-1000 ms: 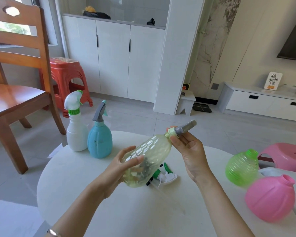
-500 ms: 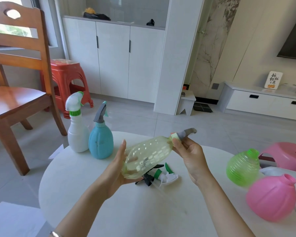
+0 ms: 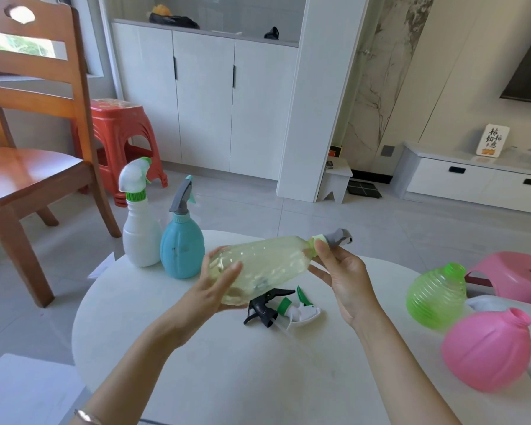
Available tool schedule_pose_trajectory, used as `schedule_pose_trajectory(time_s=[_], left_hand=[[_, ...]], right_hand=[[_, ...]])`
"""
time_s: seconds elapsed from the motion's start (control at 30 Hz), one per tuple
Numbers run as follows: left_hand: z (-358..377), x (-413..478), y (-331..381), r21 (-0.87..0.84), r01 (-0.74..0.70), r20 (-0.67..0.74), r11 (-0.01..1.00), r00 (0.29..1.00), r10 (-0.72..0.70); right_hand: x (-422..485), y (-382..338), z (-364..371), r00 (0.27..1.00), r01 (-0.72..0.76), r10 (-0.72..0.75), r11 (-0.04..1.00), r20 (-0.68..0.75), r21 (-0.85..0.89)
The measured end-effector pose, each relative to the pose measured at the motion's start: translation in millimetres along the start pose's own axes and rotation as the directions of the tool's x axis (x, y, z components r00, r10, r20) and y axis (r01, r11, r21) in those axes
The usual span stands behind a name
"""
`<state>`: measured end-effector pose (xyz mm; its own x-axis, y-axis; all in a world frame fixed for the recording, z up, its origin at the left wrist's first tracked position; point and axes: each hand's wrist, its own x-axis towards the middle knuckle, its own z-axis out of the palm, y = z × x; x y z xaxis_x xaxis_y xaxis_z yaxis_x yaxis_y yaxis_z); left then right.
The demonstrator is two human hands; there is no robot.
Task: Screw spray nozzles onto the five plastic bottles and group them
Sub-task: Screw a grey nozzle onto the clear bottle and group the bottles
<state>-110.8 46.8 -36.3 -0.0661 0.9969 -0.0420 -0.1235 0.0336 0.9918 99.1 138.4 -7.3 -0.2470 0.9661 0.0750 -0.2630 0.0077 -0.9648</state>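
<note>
Closest, white round table point(image 3: 227, 378) with both forearms over it, thin bracelet point(image 3: 86, 417) on the left wrist. Pink bottle point(image 3: 488, 354) lies tilted at the right edge, neck open, no nozzle. Green ribbed bottle point(image 3: 436, 296) just behind it, also uncapped; touching or not, cannot tell.

Mid-table, left hand point(image 3: 209, 296) grips the base end of the clear yellow bottle point(image 3: 264, 268), fingers wrapped over the front, thumb underneath. Bottle is held off the table, near horizontal, neck pointing right. Right hand point(image 3: 344, 280) pinches the collar of the gray nozzle point(image 3: 334, 237) at the bottle's neck, thumb on top. How far it is threaded on, cannot tell.

Under the bottle, two loose nozzles lie on the table: black nozzle point(image 3: 264, 305) and white-green nozzle point(image 3: 301, 311), side by side and touching.

Far left of the table, blue bottle point(image 3: 181, 250) with gray sprayer and white bottle point(image 3: 141, 237) with white-green sprayer stand upright, right beside each other.

Beyond: pink stool point(image 3: 521, 277) right, wooden chair point(image 3: 28, 167) and red stool point(image 3: 120, 130) left, white cabinets point(image 3: 206, 96) at the back.
</note>
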Motion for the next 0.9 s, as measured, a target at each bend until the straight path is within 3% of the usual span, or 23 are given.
schedule_pose_trajectory(time_s=[0.1, 0.17, 0.23, 0.33, 0.43, 0.6, 0.73, 0.83, 0.9], left_hand=[[-2.0, 1.4, -3.3, 0.035, -0.035, 0.037, 0.999, 0.999, 0.033], [-3.0, 1.7, -0.1, -0.07, 0.081, 0.081, 0.994, 0.994, -0.076], [-3.1, 0.1, 4.7, -0.038, 0.161, 0.103, 0.986, 0.982, -0.157], [-7.9, 2.0, 3.9, -0.009, 0.079, 0.032, 0.997, 0.996, -0.079], [-11.1, 1.3, 4.2, -0.013, 0.022, 0.083, 1.0, 0.996, -0.021], [-6.7, 0.1, 7.5, -0.062, 0.132, 0.103, 0.989, 0.987, -0.125], [-15.5, -0.4, 9.2, -0.012, -0.002, 0.052, 1.0, 0.999, 0.003], [-14.9, -0.5, 9.5, -0.021, 0.085, 0.058, 0.996, 0.995, -0.084], [-13.6, -3.4, 12.2, 0.136, 0.171, 0.052, 0.976, 0.982, -0.18]], right_hand=[[0.4, 2.3, 1.5, 0.999, -0.033, 0.035, 0.999, -0.033, 0.041], [-0.3, 4.1, 3.6, 0.999, -0.038, 0.04, 0.998, -0.035, 0.057], [-1.5, 6.4, 4.4, 0.999, -0.033, 0.033, 0.998, -0.015, 0.055], [-0.7, 4.9, 2.8, 0.999, -0.038, 0.039, 0.997, -0.017, 0.065], [1.6, 3.6, 0.5, 0.998, -0.052, 0.055, 0.994, -0.026, 0.094], [1.0, 10.6, 5.1, 0.996, -0.089, 0.09, 0.993, -0.013, 0.072], [2.3, 9.8, 2.2, 0.992, -0.109, 0.114, 0.99, -0.046, 0.09], [0.3, 13.0, 5.0, 0.994, -0.109, 0.109, 0.992, 0.001, 0.069], [-0.3, 14.2, 5.1, 0.994, -0.109, 0.109, 0.993, -0.009, 0.042]])
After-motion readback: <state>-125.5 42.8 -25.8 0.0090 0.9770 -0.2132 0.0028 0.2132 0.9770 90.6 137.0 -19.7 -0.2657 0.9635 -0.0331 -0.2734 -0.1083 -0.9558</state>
